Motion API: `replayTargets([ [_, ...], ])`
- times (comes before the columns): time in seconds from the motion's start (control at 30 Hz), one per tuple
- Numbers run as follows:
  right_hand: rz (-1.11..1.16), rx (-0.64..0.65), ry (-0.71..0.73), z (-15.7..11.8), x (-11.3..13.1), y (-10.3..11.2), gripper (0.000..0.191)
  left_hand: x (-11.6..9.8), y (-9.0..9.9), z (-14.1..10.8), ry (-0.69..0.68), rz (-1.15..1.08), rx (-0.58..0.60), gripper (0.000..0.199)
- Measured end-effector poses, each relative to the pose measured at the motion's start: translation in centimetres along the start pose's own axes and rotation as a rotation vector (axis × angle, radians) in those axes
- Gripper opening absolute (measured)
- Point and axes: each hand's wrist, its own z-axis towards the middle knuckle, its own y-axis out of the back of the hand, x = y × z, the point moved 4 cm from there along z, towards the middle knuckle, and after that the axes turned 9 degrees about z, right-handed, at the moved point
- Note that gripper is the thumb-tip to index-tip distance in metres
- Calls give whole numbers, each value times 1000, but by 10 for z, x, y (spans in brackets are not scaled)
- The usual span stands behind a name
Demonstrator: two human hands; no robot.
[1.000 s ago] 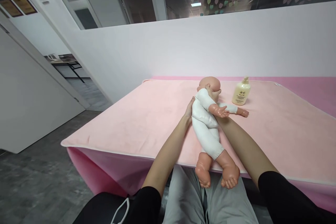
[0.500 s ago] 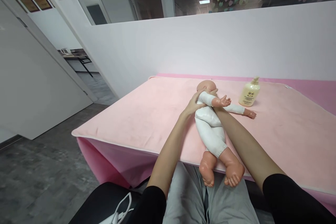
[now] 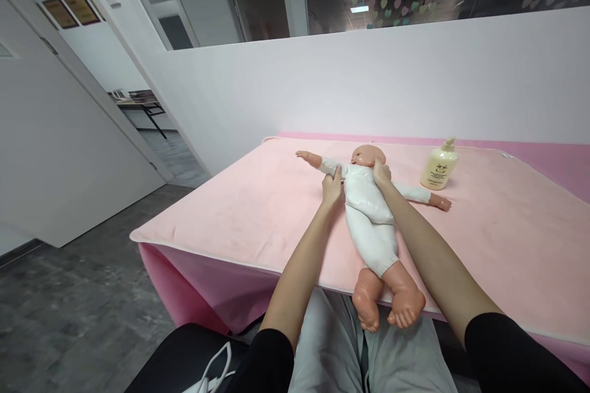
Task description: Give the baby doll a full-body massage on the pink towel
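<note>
A baby doll (image 3: 366, 199) with a white cloth body lies on its back, its head away from me and its bare feet over the near table edge. My left hand (image 3: 332, 188) is closed around the doll's upper arm on the left, thumb on top. That arm stretches out to the left. At the doll's other shoulder, just below the head, my right hand (image 3: 381, 174) is closed with the thumb uppermost; its fingers are partly hidden. The doll's other arm lies flat, pointing right beyond my forearm.
A pale yellow pump bottle (image 3: 439, 166) stands to the right of the doll. Pink cloth (image 3: 239, 215) covers the table, which meets a white wall (image 3: 369, 86) behind. A dark seat (image 3: 184, 359) with a white cable is at lower left, and a door (image 3: 69, 135) is further left.
The doll's left-side arm, earlier folded across its chest, now stretches out to the left. My left hand has moved from the chest side to that arm. The doll's face has come partly into view.
</note>
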Motion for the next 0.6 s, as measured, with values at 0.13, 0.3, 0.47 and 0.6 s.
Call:
replayTargets([
  [0.13,125,-28,-123,-9,1,3,77,10,-5,4,219,-288,44,36],
  [0.3,-25,52,-37,-23,6,0,82,13,-5,2,338,-340,-13,43],
  [0.47,-273,177,241,-43,-2,2,71,10,-4,-2,370,-303,-62,44],
  [0.6,-336,279,337,-62,-14,13,65,5,0,-5,329,-195,-97,44],
])
